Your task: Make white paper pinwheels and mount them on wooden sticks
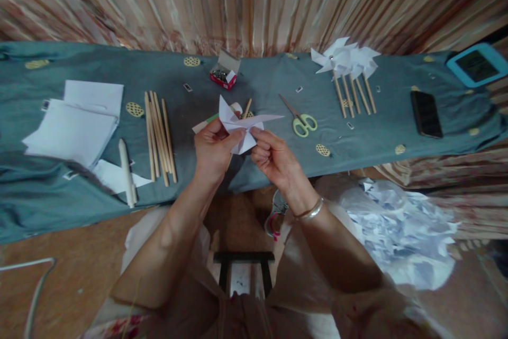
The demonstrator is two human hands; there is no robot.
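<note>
Head view, from the far left of the frame: a stack of white paper (75, 133) lies uncut as far as I can see, with a loose piece of paper (113, 175) and a white rod (126, 170) at its lower right. Next, left of centre, comes a row of bare wooden sticks (159, 138), no paper on any of them, so I count these as stock not yet used. Upper centre, an open red box (224, 78) shows small metal bits inside.

At the middle of the frame is my paper pinwheel (246, 142), its blades gathered toward the centre. My left hand (213, 153) grasps it, thumb pressed over the front; my right hand (273, 158) pinches its right side between thumb and fingertips. I judge it part made: the folds look mostly in place, but I see no pin at its centre. One stick (248, 108) pokes out just behind it; whether the two are joined I cannot tell.

Right of my hands, the green scissors (304, 124) lie open and unheld. At upper right, four pinwheels (351, 60) on sticks lie close together and look complete. Below them, at lower right, a clear bag (405, 230) holds many white paper pieces. A black phone (426, 113) lies near the right edge.
</note>
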